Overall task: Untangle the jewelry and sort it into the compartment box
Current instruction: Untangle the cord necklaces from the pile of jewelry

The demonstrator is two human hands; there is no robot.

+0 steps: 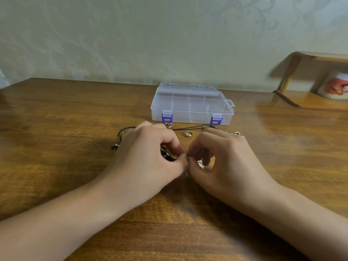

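Observation:
A clear plastic compartment box (192,104) with two purple latches sits shut on the wooden table, just beyond my hands. A black cord necklace (190,128) runs behind both hands, its end trailing at the left. My left hand (148,157) and my right hand (224,159) meet fingertip to fingertip and pinch the same stretch of black cord between thumb and forefinger. A dark beaded piece (166,154) shows under my left palm. A gold ring (187,133) lies between the hands and the box; another small ring (168,125) lies by the left latch.
A wooden shelf (310,98) stands at the back right corner with a round picture item (334,87) under it. A patterned wall runs along the table's far edge. A small silver piece (237,133) peeks out beyond my right hand.

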